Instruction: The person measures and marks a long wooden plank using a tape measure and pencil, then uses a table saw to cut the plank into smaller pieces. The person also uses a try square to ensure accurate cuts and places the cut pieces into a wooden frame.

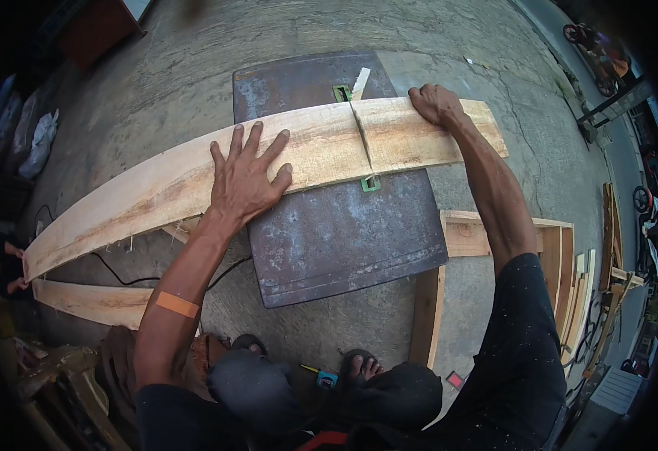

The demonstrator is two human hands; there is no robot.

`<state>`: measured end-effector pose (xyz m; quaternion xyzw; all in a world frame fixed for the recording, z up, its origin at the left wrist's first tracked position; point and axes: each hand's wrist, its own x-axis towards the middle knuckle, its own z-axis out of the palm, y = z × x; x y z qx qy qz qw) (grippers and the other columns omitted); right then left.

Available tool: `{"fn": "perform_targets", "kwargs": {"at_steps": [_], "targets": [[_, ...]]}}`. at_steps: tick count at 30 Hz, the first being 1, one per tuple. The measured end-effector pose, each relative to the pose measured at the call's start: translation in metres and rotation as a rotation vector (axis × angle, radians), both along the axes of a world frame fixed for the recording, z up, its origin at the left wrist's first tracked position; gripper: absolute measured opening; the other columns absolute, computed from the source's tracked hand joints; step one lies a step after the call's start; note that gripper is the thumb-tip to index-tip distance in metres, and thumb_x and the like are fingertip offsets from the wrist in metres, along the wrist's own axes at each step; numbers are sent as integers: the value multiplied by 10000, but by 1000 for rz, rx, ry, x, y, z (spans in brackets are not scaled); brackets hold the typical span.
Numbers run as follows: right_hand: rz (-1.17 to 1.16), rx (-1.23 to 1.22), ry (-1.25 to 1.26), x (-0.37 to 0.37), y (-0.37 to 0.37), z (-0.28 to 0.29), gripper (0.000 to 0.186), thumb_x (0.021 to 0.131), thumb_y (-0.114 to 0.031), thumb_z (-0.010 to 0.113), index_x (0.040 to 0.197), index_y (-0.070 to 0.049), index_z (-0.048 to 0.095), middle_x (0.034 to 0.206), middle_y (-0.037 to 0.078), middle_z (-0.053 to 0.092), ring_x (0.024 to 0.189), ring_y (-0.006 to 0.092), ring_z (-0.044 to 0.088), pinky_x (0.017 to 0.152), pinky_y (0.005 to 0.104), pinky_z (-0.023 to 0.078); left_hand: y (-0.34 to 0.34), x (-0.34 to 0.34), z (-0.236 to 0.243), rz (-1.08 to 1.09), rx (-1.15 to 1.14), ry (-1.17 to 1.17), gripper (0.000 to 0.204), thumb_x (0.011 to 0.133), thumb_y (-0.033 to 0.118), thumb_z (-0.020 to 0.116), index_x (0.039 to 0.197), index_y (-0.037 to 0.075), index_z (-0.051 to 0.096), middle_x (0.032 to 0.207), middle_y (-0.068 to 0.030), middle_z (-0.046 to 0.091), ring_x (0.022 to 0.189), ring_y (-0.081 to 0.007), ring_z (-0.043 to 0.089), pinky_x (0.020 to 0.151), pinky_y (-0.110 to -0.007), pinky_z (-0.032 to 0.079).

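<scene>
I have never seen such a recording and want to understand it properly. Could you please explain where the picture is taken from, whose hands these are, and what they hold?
There is no robot here, only a person's bare hands. The picture comes from a wide fisheye camera worn on the head, looking down; that is why straight edges bend. A long wooden board lies across a metal tabletop. The person's left hand rests open on the board, while the right hand grips its far edge near the right end. At the far left, another person's hands hold the other end. A dark line crosses the board; I cannot tell whether it is cut through. On the ground is what looks like a blue tape measure.
</scene>
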<state>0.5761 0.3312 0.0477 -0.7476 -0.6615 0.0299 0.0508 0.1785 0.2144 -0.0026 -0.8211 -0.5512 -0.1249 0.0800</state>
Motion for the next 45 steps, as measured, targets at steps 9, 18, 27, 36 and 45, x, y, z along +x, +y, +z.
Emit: {"fn": "perform_targets", "kwargs": {"at_steps": [9, 18, 27, 36, 45], "targets": [[12, -2, -31, 2, 2, 0, 635, 998, -440, 351, 1217, 33, 715, 1259, 321, 674, 1201, 464, 646, 1066, 496, 472, 1, 1, -2, -10, 1, -30, 650, 966, 516, 505, 1581, 304, 481, 1669, -216, 343, 1557, -471, 256, 1191, -771, 157], [18, 28, -33, 5, 6, -6, 636, 1000, -449, 359, 1193, 38, 721, 1246, 321, 679, 1187, 461, 651, 1056, 492, 473, 2, 0, -3, -23, -9, -54, 646, 980, 530, 475, 1582, 297, 478, 1672, -218, 340, 1560, -486, 236, 1192, -783, 121], [5, 17, -9, 4, 6, -4, 642, 994, -448, 362, 1191, 47, 719, 1240, 340, 674, 1177, 473, 654, 1059, 500, 469, 1, 0, -3, -21, -24, -61, 644, 989, 538, 444, 1584, 291, 473, 1669, -220, 342, 1560, -484, 237, 1196, -783, 107], [-59, 23, -12, 7, 1, -5, 645, 984, -452, 367, 1249, 27, 707, 1280, 326, 665, 1230, 466, 632, 1081, 500, 458, 8, 1, -4, 7, 7, -53, 636, 972, 513, 512, 1574, 308, 492, 1662, -209, 363, 1556, -459, 267, 1189, -771, 161], [-36, 35, -18, 15, 6, -6, 644, 981, -449, 360, 1252, 17, 712, 1284, 324, 662, 1237, 455, 633, 1089, 500, 459, 12, 3, -5, -2, 10, -43, 633, 968, 500, 522, 1571, 310, 497, 1661, -207, 368, 1552, -464, 274, 1176, -775, 186]]}}
